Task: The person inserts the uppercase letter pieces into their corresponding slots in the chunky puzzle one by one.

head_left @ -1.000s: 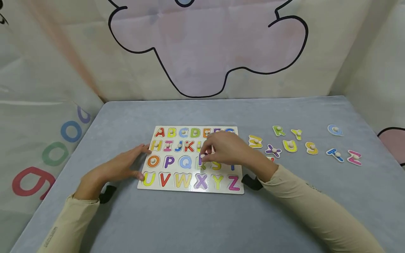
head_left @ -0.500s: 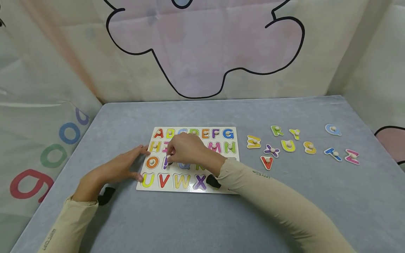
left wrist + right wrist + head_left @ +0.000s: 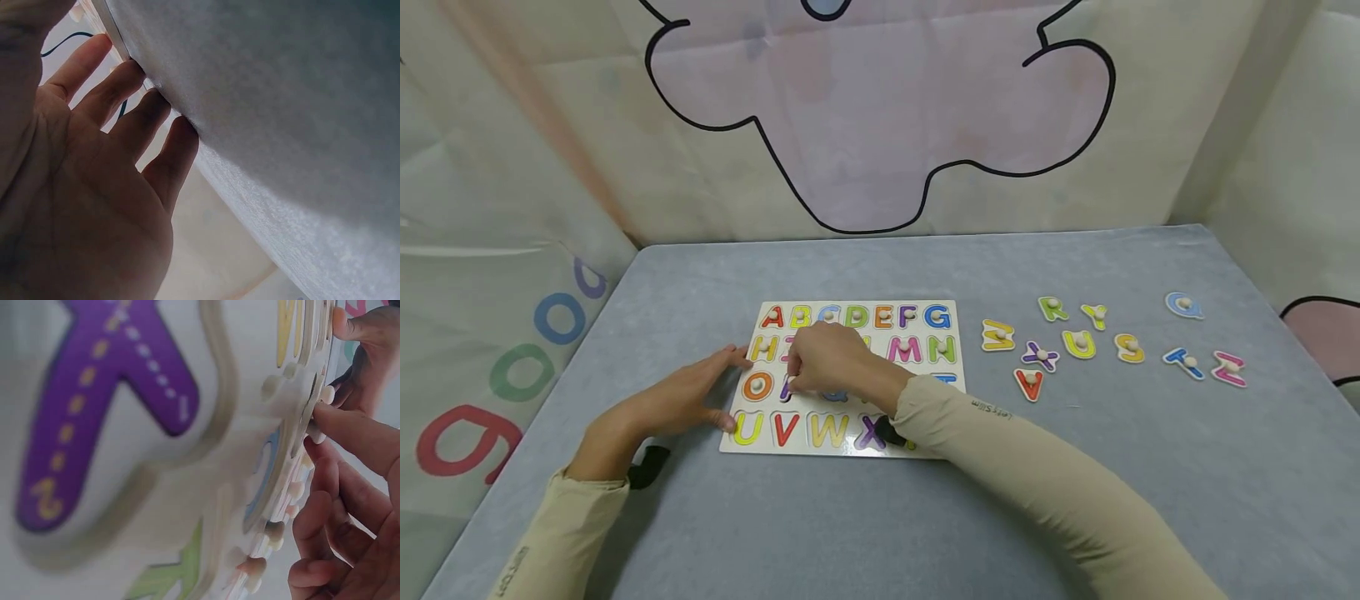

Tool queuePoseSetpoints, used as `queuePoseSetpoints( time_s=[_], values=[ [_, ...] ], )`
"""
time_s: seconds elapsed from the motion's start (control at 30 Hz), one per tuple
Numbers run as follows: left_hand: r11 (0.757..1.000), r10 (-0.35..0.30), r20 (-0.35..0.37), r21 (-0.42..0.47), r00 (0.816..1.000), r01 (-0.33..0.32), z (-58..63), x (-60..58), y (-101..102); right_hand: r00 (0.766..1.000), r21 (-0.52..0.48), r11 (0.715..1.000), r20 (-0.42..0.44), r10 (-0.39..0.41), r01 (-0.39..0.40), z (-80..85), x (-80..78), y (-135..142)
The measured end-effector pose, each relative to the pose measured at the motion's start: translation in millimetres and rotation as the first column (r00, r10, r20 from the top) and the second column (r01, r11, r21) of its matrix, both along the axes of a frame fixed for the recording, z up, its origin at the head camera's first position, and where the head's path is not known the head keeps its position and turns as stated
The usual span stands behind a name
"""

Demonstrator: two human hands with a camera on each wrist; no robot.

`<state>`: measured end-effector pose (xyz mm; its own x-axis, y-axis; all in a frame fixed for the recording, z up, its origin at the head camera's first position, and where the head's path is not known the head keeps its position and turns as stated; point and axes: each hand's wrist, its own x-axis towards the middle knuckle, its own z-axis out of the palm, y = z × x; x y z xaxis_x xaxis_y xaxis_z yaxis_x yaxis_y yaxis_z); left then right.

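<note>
A white alphabet puzzle board (image 3: 730, 444) lies on the table. My right hand (image 3: 831, 358) is over its third row, pinching the knob of the purple letter P piece (image 3: 786, 389) at the P slot beside the orange O (image 3: 757, 386). The right wrist view shows thumb and index finger (image 3: 350, 428) on a knob close to the board; the hand hides much of the piece. My left hand (image 3: 681, 396) rests at the board's left edge with thumb and fingers spread. In the left wrist view its fingers (image 3: 153, 122) are extended along the edge.
Loose knobbed letters lie right of the board, among them a yellow W or M shape (image 3: 997, 336), red V (image 3: 1030, 386), purple X (image 3: 1039, 357), green R (image 3: 1052, 309), yellow S (image 3: 1129, 348), blue Q (image 3: 1183, 305) and pink Z (image 3: 1229, 368). A printed cloth hangs behind.
My right hand has carried the purple P leftward across the board from near the R slot to the P slot and lowered it there. The left hand stays at the board's edge.
</note>
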<state>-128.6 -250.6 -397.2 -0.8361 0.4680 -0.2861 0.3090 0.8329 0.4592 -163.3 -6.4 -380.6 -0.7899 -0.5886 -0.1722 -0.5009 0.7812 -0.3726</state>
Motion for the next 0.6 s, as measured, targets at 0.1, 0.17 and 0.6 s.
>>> queuePoseSetpoints(
  time_s=[0.1,0.17,0.6],
  values=[
    [1.000,-0.004,0.001,0.005,1.000,0.004,1.1,0.3,-1.3,1.000,0.004,1.000,0.001,0.023,-0.023,1.1,-0.9,-1.7],
    [1.000,-0.006,0.002,0.006,1.000,0.006,1.1,0.6,-1.3,1.000,0.002,1.000,0.003,0.031,-0.031,0.8,-1.2,-2.2],
    [1.000,-0.008,-0.004,0.014,1.000,0.008,1.8,1.0,0.0,0.999,-0.016,0.999,0.008,0.038,-0.037,-0.8,-1.8,0.0]
  ],
)
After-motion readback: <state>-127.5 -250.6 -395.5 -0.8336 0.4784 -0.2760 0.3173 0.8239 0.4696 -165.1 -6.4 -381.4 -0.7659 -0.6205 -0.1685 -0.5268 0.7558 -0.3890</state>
